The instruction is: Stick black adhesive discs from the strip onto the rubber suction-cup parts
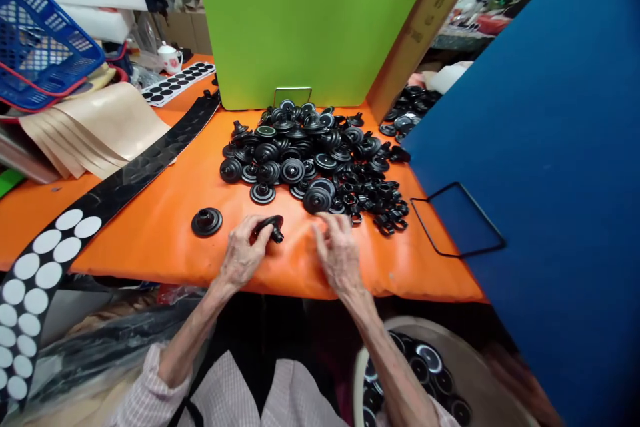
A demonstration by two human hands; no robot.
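My left hand pinches a black stepped plastic disc between thumb and fingers, tilted, with its stem pointing right. To the right, my right hand hovers over the orange table, slightly blurred, its thumb apart from the fingers and nothing visible between them. Its fingertips are close to the front of a pile of similar black discs. Small black rings are heaped at the pile's right side. One separate black disc lies flat with its stem up, left of my left hand.
A green board stands behind the pile, and a blue board leans in from the right. A black strip with white round stickers runs along the left. Below the table edge, a round tub contains black discs. A blue basket is at upper left.
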